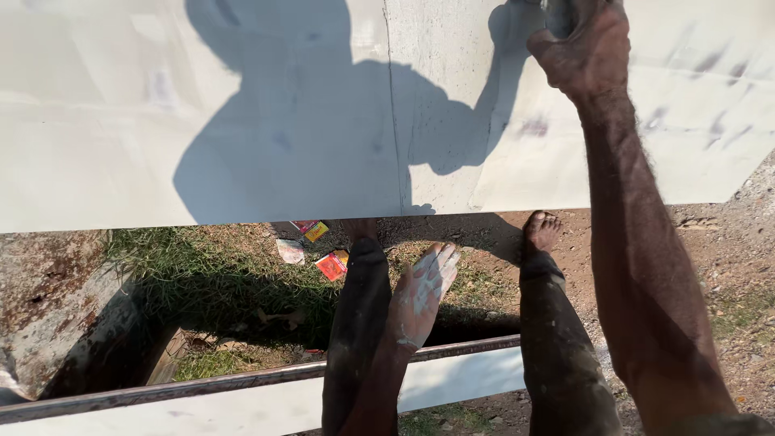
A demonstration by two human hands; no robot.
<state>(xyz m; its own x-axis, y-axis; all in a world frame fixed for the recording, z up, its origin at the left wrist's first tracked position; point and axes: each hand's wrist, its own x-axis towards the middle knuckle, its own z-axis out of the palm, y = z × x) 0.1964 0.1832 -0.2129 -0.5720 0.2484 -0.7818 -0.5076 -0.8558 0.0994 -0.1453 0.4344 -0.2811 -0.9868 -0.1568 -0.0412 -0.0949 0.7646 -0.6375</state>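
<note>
My right hand (583,44) is raised against the smooth, flat white-painted wall (242,121), fist closed round a dark tool (563,14) cut off by the frame's top edge; its kind I cannot tell. My left hand (424,291), paint-smeared, hangs open and empty above a rusty metal bar (242,379). Below the wall's straight lower edge: grass, litter wrappers (331,265), bare dirt with room.
</note>
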